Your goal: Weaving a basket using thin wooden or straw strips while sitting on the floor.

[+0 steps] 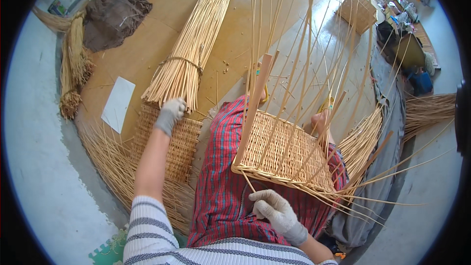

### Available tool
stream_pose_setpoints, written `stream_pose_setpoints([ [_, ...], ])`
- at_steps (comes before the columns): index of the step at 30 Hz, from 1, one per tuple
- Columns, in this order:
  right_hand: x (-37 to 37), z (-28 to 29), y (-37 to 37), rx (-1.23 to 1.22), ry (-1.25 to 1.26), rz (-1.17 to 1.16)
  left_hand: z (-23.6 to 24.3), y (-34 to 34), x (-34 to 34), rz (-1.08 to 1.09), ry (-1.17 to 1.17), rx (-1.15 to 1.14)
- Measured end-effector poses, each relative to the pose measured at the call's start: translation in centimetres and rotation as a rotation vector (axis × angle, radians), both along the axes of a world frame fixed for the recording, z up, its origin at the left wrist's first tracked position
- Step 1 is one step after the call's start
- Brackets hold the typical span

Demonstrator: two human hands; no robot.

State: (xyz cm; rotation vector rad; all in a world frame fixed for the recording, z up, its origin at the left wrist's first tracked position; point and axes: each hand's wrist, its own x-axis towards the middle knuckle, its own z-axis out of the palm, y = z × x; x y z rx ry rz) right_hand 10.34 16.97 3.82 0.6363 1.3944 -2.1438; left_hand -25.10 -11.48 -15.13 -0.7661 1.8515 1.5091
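Observation:
A wicker basket base (284, 149), woven from pale rods, lies tilted across my lap. Long upright rods and flat stakes rise from its edges. My right hand (278, 213), in a light glove, pinches a thin wicker rod that runs to the base's near left corner. Farther left, my gloved left hand (171, 114) reaches out to the near end of a tied bundle of wicker rods (189, 54). Its fingers are curled against the rod ends; how many they grip is hidden. Beneath that hand, a second woven panel (180, 154) rests on the floor.
Loose rods (113, 154) spread at the left, near a white sheet (118, 104) and a dark cloth (115, 14). More rods (363, 135) lie on grey fabric at the right. A woven box (356, 12) and assorted clutter stand at the far right.

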Motion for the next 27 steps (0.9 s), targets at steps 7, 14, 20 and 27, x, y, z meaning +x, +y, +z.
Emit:
stream_pose_setpoints([
  [7,-3.8,-1.3,-0.8,-0.372,-0.009,0.044,13.3,9.3,33.1,-0.909,0.308,0.992],
  [14,1.4,7.3,10.8,0.115,1.089,-0.329,19.2,18.5,33.8,-1.087,0.460,1.010],
  [20,15.4,8.0,17.1,-0.425,1.015,-0.816,20.0,20.2,32.0,-1.155,1.067,0.420],
  [27,19.7,11.1,17.4,-0.089,1.386,-1.026,11.3,20.7,32.9,-1.107,1.563,-0.234],
])
